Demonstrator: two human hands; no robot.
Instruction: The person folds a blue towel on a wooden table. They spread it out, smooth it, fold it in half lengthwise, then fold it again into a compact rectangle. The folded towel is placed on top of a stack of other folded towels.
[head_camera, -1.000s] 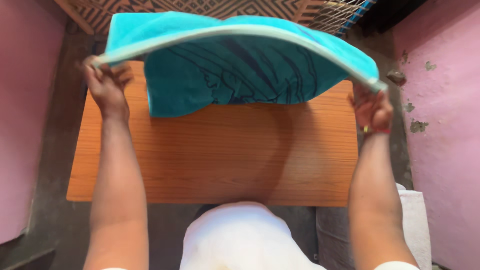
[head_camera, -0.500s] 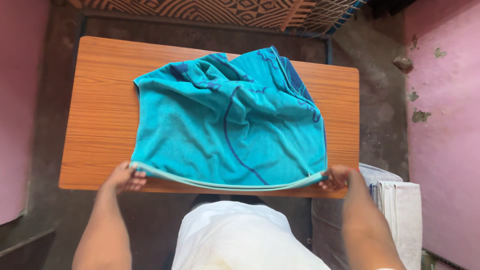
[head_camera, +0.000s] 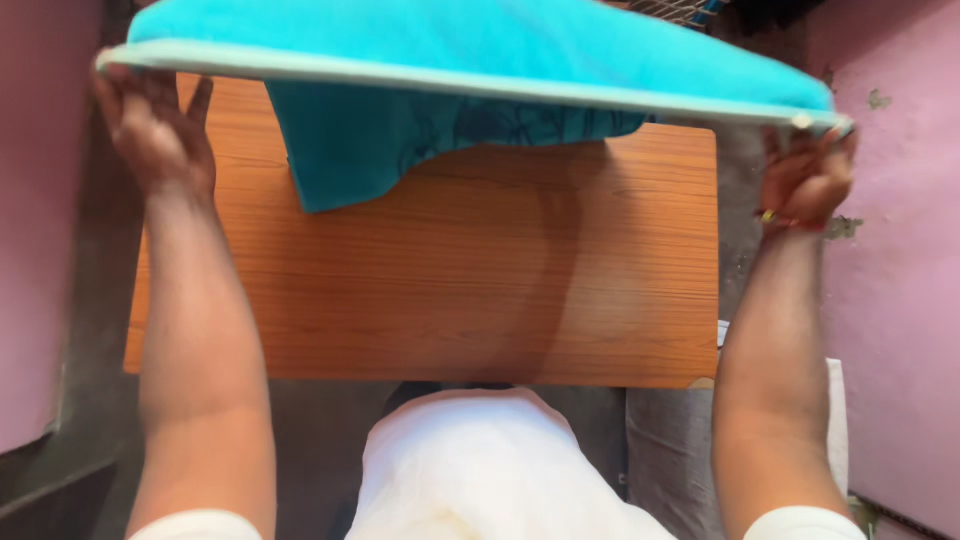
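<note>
One wooden table (head_camera: 500, 300), orange-brown with a bare grained top, fills the centre of the head view between pink walls (head_camera: 890, 300). One turquoise towel (head_camera: 470, 45) is held raised above the far half of the table, its pale hemmed edge stretched taut from side to side; the loose remainder hangs beneath, a dark-patterned fold drooping to just over the tabletop. Two hands grip it: the left hand (head_camera: 155, 135) is closed on the left corner of the hem, the right hand (head_camera: 805, 175), wearing a bracelet at the wrist, is closed on the right corner. To spread it well, both corners should stay level and the hem tight, so that the hanging fold opens rather than bunches. One white garment (head_camera: 490, 470) shows at the bottom.
</note>
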